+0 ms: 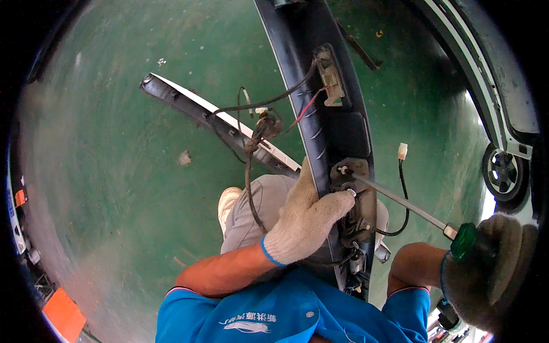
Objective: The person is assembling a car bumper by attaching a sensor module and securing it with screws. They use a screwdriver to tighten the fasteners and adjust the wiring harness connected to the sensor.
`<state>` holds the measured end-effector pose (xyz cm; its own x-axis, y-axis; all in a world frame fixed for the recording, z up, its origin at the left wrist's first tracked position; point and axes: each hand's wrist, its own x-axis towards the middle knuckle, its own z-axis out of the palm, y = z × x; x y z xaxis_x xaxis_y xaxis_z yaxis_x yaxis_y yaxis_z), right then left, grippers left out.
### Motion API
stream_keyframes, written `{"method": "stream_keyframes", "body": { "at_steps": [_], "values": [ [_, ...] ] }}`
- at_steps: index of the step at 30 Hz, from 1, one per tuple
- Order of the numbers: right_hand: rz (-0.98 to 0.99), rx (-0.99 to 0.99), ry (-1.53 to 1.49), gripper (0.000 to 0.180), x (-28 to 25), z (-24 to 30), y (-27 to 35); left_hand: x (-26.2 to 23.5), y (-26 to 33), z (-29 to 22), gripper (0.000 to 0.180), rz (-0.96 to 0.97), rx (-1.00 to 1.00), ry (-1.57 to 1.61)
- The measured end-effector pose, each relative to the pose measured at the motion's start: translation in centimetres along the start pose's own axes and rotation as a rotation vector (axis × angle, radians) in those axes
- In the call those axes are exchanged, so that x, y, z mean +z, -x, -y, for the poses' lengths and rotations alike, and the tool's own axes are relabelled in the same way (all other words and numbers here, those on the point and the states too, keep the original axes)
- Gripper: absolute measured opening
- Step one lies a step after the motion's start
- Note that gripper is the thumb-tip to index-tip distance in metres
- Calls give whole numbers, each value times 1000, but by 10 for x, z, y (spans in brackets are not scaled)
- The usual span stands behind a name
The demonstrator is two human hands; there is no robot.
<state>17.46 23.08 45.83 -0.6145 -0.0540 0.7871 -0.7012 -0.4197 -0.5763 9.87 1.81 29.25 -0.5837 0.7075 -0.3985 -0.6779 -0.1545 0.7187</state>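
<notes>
A long dark trim panel (350,134) lies across my lap, its inner side up. My left hand (303,223), in a beige knit glove, is closed round its left edge, the thumb on a dirty latch-like part (355,208). In my gloved right hand (486,268), out to the right, is a screwdriver (403,201) with a green handle. Its long shaft slants to the upper left, the tip at a fastener (344,170) on the panel; whether it is seated there I cannot tell. Dark wiring (253,143) with a red lead hangs off the panel's left side.
Behind my knee, a white-edged dark strip (223,123) lies on the green floor (131,148). To the right a loose cable ends in a white connector (403,151). A vehicle body (497,86) with a wheel (505,174) stands at the right. An orange panel (64,314) is at lower left.
</notes>
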Motion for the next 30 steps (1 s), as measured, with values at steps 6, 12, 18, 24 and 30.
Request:
{"method": "stream_keyframes", "body": {
  "at_steps": [6,12,18,24,30],
  "values": [
    [22,2,49,6,3,5,-4,0,-2,3,56,-1,11,22],
    [42,21,153,9,7,13,-10,0,-1,-1,55,19,37,60],
    [119,90,456,13,23,25,-13,-2,-4,5,58,45,63,115],
    [224,177,939,17,37,42,-19,-1,-4,-2,60,27,68,14],
    [387,316,1396,21,48,51,-27,-1,0,1,69,10,82,15]
  ]
}}
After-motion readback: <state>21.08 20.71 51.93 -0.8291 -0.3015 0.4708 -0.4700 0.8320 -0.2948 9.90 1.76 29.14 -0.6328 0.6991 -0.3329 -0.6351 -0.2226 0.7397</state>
